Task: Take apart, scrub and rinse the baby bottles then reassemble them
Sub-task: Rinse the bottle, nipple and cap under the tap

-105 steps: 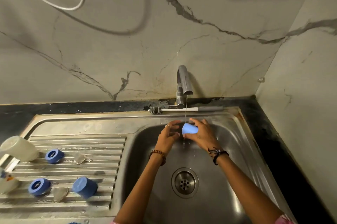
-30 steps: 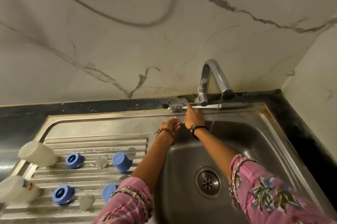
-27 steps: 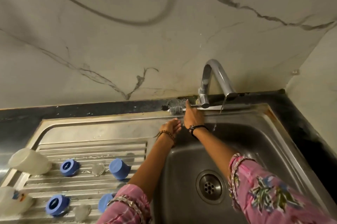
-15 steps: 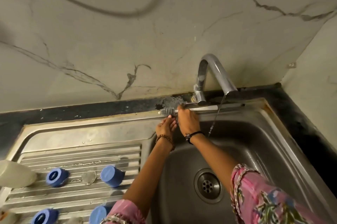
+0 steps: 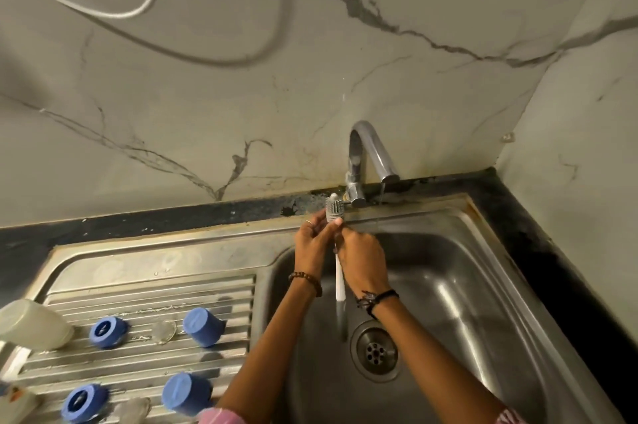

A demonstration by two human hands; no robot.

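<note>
Over the sink [image 5: 483,285], just left of the tap [image 5: 366,161] stream: brush [image 5: 336,216] upright, handle gripped in the right hand [image 5: 360,259], left hand [image 5: 312,244] fingertips pinching the bristles. Best to swing bristles right into the stream and rub clean before reassembly. Left of the tap, on the drainboard [image 5: 145,285]: bottle [image 5: 32,323], caps [image 5: 203,326], rings [image 5: 107,332], all rinsed and waiting.

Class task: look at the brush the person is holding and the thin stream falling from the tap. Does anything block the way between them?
Nothing visible: the bottle brush, gripped by the right hand, has open air to the water stream.

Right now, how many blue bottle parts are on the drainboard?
4: two blue rings on its left, two blue caps nearer the sink. More may lie beyond the frame's edge.
</note>
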